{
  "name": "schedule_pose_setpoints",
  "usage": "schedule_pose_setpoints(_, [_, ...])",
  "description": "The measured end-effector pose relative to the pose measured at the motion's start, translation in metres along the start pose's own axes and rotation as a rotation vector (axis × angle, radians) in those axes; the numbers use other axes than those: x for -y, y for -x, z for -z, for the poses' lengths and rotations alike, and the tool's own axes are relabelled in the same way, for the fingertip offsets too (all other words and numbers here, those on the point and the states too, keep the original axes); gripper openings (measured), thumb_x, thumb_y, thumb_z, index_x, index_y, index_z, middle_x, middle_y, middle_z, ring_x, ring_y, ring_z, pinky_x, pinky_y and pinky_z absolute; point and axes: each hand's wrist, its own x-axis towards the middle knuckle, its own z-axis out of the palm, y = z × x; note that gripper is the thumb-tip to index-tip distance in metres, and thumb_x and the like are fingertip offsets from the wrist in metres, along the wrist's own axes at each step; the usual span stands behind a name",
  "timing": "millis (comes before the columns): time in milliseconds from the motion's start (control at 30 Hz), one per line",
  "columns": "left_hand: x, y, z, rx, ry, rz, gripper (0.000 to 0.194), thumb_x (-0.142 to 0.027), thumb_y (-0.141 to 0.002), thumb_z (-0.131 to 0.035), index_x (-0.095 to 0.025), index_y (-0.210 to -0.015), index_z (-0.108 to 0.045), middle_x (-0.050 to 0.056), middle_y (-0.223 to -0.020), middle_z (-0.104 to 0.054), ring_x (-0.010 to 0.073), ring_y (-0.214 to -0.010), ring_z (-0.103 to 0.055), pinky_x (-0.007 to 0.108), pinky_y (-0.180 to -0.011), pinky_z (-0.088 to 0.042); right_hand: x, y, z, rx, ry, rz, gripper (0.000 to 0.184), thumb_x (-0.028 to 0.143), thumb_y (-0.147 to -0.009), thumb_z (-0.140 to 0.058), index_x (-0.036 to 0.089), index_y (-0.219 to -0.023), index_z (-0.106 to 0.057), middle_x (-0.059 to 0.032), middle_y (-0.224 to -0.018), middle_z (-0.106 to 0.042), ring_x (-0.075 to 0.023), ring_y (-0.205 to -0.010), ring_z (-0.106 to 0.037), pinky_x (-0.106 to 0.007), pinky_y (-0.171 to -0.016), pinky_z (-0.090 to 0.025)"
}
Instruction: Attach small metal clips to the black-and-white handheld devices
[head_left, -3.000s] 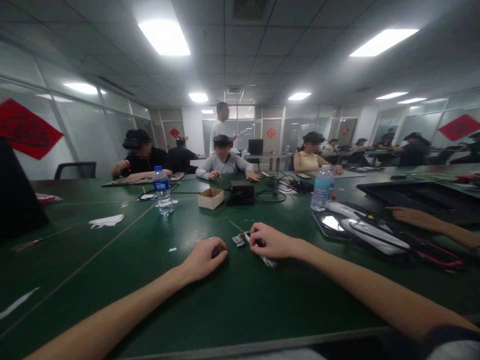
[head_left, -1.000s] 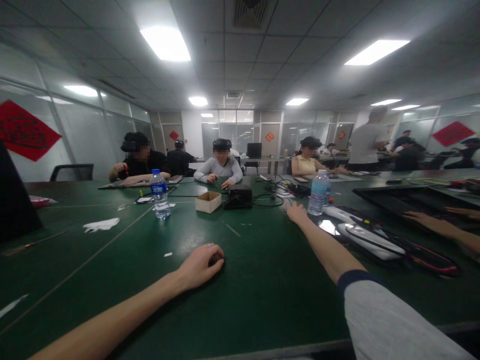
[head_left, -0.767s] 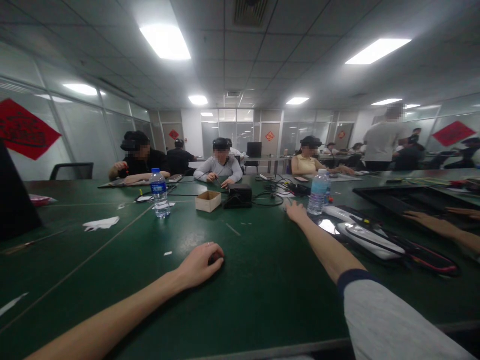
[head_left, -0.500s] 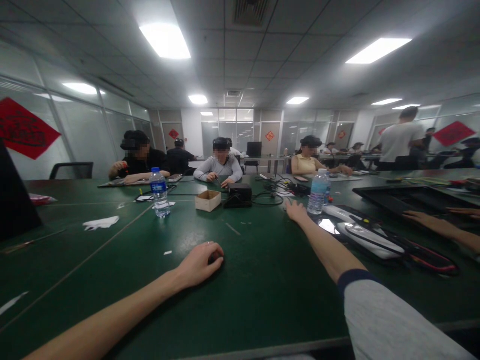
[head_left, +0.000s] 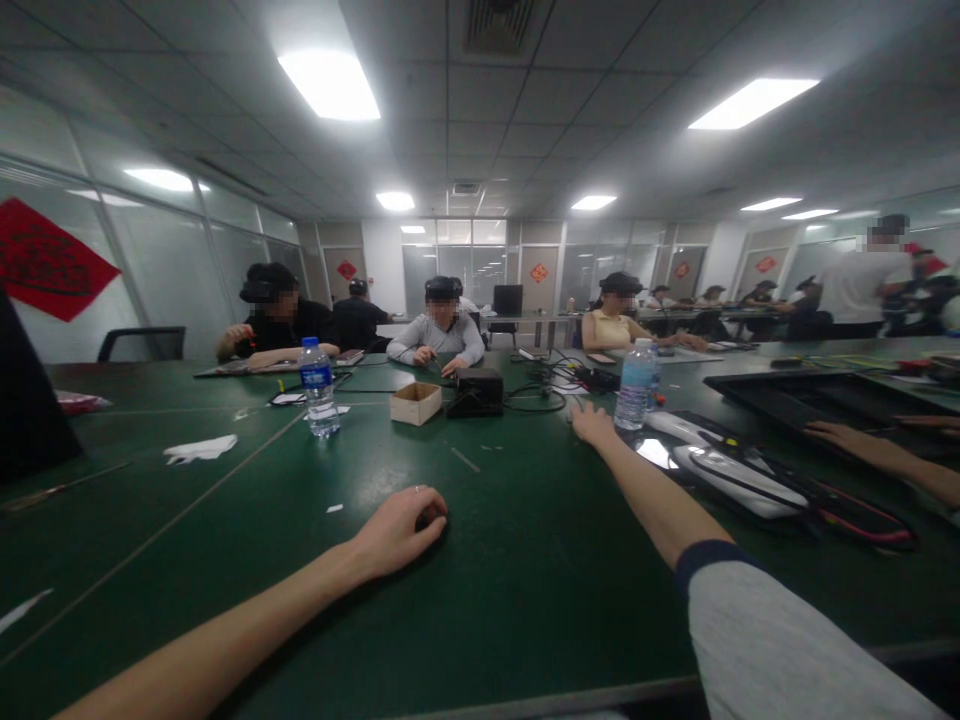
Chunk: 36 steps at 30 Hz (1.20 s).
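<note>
My left hand (head_left: pixel 401 527) rests on the green table (head_left: pixel 480 600) with its fingers curled under and the thumb along the near side. A dark hollow shows between thumb and fingers; whether anything lies in it is hidden. Further forward, my right hand (head_left: pixel 592 425) lies on the table with its fingers reaching ahead and slightly apart, and no held thing is visible. Just right of it stands a water bottle (head_left: pixel 635 385) with a pale label. Tangled black cables (head_left: pixel 551 390) lie beyond its fingertips.
A small open cardboard box (head_left: pixel 415 403) sits beside a black box (head_left: pixel 477 392). To the left stand a blue-capped bottle (head_left: pixel 319 390) and crumpled tissue (head_left: pixel 201 449). White devices (head_left: pixel 739 480) and a black tray (head_left: pixel 750 385) lie right, near another person's hand (head_left: pixel 855 442). People sit opposite.
Both my hands stay where they were. In the background, a standing person in a white shirt has moved to the right.
</note>
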Motion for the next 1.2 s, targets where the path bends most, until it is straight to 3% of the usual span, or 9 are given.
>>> schedule_pose_setpoints(233, [0.004,0.001,-0.003,-0.003,0.018,-0.013,0.018,-0.030,-0.089,-0.050,-0.019,-0.096,-0.063,0.003,-0.089,-0.065,0.0185,-0.082,-0.060,0.029,-0.074,-0.046,0.001,0.003,0.001,-0.026,-0.012,-0.011,0.048,0.034,-0.100,-0.026,0.022,-0.146,-0.032,-0.0229,-0.141,-0.037,-0.0367,-0.124,-0.044,-0.049,-0.095,-0.035])
schedule_pose_setpoints(433, [0.004,0.001,-0.002,0.003,0.017,-0.012,0.019,-0.031,-0.090,-0.050,-0.019,-0.097,-0.063,0.003,-0.089,-0.065,0.0183,-0.081,-0.060,0.029,-0.073,-0.046,0.001,0.004,0.005,0.009,-0.012,-0.001,0.042,0.031,-0.100,-0.027,0.025,-0.134,-0.050,-0.0190,-0.141,-0.039,-0.0365,-0.123,-0.044,-0.048,-0.094,-0.036])
schedule_pose_setpoints(633, [0.004,0.001,-0.001,0.003,0.025,-0.021,0.018,-0.030,-0.090,-0.051,-0.019,-0.097,-0.063,0.004,-0.090,-0.065,0.0188,-0.082,-0.060,0.029,-0.073,-0.046,0.001,0.004,0.005,-0.001,-0.017,-0.005,0.046,0.027,-0.099,-0.026,0.027,-0.144,-0.038,-0.0203,-0.143,-0.036,-0.0371,-0.125,-0.043,-0.049,-0.094,-0.036])
schedule_pose_setpoints(867, [0.006,0.001,-0.003,-0.004,0.021,-0.029,0.018,-0.030,-0.090,-0.051,-0.019,-0.097,-0.063,0.004,-0.089,-0.065,0.0188,-0.081,-0.060,0.029,-0.073,-0.046,0.002,0.011,0.003,-0.058,-0.021,0.003,0.042,0.030,-0.101,-0.025,0.023,-0.132,-0.051,-0.0193,-0.133,-0.044,-0.0348,-0.119,-0.047,-0.045,-0.090,-0.039])
schedule_pose_setpoints(1200, [0.004,-0.001,-0.001,-0.001,0.021,-0.014,0.018,-0.030,-0.089,-0.051,-0.019,-0.096,-0.064,0.004,-0.089,-0.065,0.0189,-0.083,-0.060,0.029,-0.074,-0.046,-0.001,0.009,0.005,-0.029,-0.031,0.068,0.041,0.029,-0.097,-0.039,0.031,-0.136,-0.051,-0.0174,-0.134,-0.044,-0.0350,-0.119,-0.048,-0.045,-0.095,-0.035])
